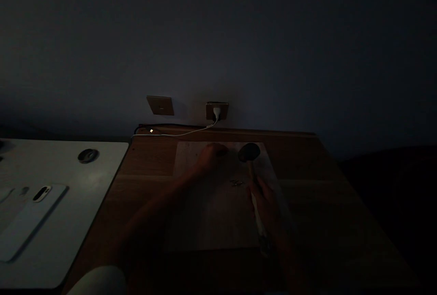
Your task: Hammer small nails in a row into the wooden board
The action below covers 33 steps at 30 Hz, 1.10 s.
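Note:
In dim light, my right hand (264,201) is wrapped round the handle of a mallet (249,151) with a dark, rounded head. The mallet head is over the far right part of a pale board (208,222). My left hand (210,156) is at the far side of the board, its fingers curled. Whatever it may hold is too dark to make out. Several small, thin pieces (236,182) lie on the board between my hands, nearer the right one.
The board lies on a wooden table (133,185) against a wall. At the left, a white table (99,185) carries a phone (32,222) and a round roll (88,155). A white cable (180,134) runs along the back edge to a wall socket (223,110).

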### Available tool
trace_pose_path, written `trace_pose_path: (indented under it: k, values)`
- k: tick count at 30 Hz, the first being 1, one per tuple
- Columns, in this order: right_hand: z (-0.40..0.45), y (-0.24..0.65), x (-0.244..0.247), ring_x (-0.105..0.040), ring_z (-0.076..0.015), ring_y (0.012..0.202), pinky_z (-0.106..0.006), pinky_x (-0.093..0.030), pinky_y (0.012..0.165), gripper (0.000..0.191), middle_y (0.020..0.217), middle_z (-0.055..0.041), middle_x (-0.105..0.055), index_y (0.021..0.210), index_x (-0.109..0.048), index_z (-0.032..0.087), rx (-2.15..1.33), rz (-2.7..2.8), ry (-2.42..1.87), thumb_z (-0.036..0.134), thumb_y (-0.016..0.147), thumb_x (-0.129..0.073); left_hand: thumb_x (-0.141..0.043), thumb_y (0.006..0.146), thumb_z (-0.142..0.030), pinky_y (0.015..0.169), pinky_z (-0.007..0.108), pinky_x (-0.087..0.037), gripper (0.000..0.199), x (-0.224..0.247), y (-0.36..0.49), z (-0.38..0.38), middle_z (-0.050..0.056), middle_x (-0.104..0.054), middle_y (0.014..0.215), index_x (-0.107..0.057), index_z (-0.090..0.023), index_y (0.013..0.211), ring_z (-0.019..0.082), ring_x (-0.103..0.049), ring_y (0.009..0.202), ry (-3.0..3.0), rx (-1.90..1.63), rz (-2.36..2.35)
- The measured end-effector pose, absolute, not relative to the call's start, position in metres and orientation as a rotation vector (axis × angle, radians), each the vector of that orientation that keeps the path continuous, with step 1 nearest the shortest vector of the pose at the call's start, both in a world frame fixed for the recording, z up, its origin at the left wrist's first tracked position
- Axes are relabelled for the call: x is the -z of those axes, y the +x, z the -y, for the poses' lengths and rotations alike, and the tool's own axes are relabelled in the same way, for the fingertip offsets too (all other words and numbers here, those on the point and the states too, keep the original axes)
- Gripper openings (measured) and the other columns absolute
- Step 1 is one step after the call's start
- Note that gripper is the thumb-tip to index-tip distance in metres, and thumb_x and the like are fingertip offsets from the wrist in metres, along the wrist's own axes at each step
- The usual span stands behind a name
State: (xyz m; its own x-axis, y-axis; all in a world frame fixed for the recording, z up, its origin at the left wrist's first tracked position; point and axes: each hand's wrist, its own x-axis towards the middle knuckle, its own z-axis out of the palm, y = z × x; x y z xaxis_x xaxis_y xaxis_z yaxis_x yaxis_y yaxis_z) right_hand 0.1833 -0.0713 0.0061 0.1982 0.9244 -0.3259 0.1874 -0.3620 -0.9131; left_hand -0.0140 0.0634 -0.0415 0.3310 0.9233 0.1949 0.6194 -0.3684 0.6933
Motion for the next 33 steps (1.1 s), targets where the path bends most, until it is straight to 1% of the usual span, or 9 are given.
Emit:
trace_pose_path:
  k: [3,9,14,16,19,23,25,29,33]
  values:
    - [0.071,0.180,-0.004,-0.044,-0.0109,0.042,-0.023,-0.035,0.036,0.045,0.059,0.0065,-0.051,0.090,-0.059,0.024,-1.262,1.042,-1.710,0.067,0.077,-0.063,-0.063,0.085,-0.014,0.091,0.033,-0.056,0.026,0.046,-0.016,-0.063,0.007,-0.079,0.106,-0.078,-0.018,0.106,0.022,-0.072,0.094,2.147,-0.768,-1.322]
    - [0.066,0.176,0.005,-0.044,-0.0102,0.040,-0.021,-0.035,0.033,0.048,0.059,0.0081,-0.051,0.096,-0.057,0.024,-1.283,1.017,-1.714,0.068,0.077,-0.064,-0.060,0.091,-0.017,0.092,0.035,-0.053,0.023,0.049,-0.013,-0.063,0.009,-0.077,0.102,-0.076,-0.017,0.108,0.023,-0.068,0.098,2.268,-0.770,-1.343]
    - [0.058,0.171,0.009,-0.041,-0.0087,0.039,-0.020,-0.032,0.034,0.046,0.054,0.0087,-0.047,0.085,-0.055,0.024,-1.263,1.152,-1.604,0.069,0.082,-0.062,-0.058,0.093,-0.017,0.093,0.035,-0.052,0.024,0.045,-0.012,-0.061,0.011,-0.076,0.105,-0.077,-0.018,0.108,0.024,-0.067,0.101,2.348,-0.732,-1.299]
    - [0.056,0.168,0.009,-0.039,-0.0085,0.038,-0.019,-0.031,0.034,0.046,0.052,0.0092,-0.045,0.085,-0.055,0.024,-1.273,1.166,-1.584,0.069,0.083,-0.061,-0.058,0.093,-0.017,0.093,0.035,-0.052,0.025,0.044,-0.011,-0.061,0.010,-0.076,0.104,-0.076,-0.019,0.109,0.023,-0.068,0.100,2.308,-0.735,-1.303]
    - [0.054,0.161,0.005,-0.039,-0.0091,0.038,-0.020,-0.032,0.033,0.049,0.052,0.0097,-0.046,0.092,-0.055,0.024,-1.316,1.121,-1.618,0.071,0.080,-0.062,-0.058,0.092,-0.017,0.090,0.034,-0.054,0.032,0.046,-0.010,-0.061,0.009,-0.076,0.102,-0.071,-0.020,0.122,0.023,-0.070,0.096,2.203,-0.760,-1.387]
    - [0.053,0.155,0.001,-0.040,-0.0093,0.038,-0.021,-0.035,0.033,0.052,0.056,0.0100,-0.048,0.101,-0.056,0.023,-1.360,1.074,-1.657,0.069,0.077,-0.062,-0.059,0.088,-0.014,0.089,0.034,-0.055,0.048,0.052,-0.011,-0.062,0.009,-0.076,0.105,-0.061,-0.019,0.136,0.024,-0.071,0.097,2.134,-0.787,-1.414]
    - [0.052,0.153,0.001,-0.040,-0.0093,0.038,-0.021,-0.033,0.033,0.053,0.057,0.0101,-0.048,0.102,-0.057,0.023,-1.369,1.072,-1.644,0.069,0.076,-0.063,-0.058,0.087,-0.013,0.089,0.035,-0.055,0.051,0.054,-0.011,-0.062,0.011,-0.075,0.110,-0.058,-0.018,0.137,0.025,-0.071,0.099,2.113,-0.809,-1.390]
    - [0.052,0.151,0.004,-0.041,-0.0086,0.040,-0.021,-0.034,0.034,0.051,0.060,0.0092,-0.049,0.095,-0.056,0.023,-1.385,1.100,-1.626,0.069,0.076,-0.064,-0.060,0.082,-0.009,0.097,0.039,-0.054,0.053,0.053,-0.012,-0.062,0.015,-0.072,0.123,-0.059,-0.015,0.136,0.028,-0.069,0.111,2.086,-0.865,-1.348]
    - [0.052,0.149,0.006,-0.041,-0.0096,0.040,-0.021,-0.034,0.035,0.053,0.059,0.0093,-0.049,0.104,-0.056,0.023,-1.384,1.096,-1.671,0.068,0.077,-0.062,-0.060,0.083,-0.010,0.094,0.040,-0.055,0.054,0.053,-0.013,-0.063,0.016,-0.074,0.118,-0.058,-0.014,0.136,0.029,-0.071,0.107,2.072,-0.851,-1.332]
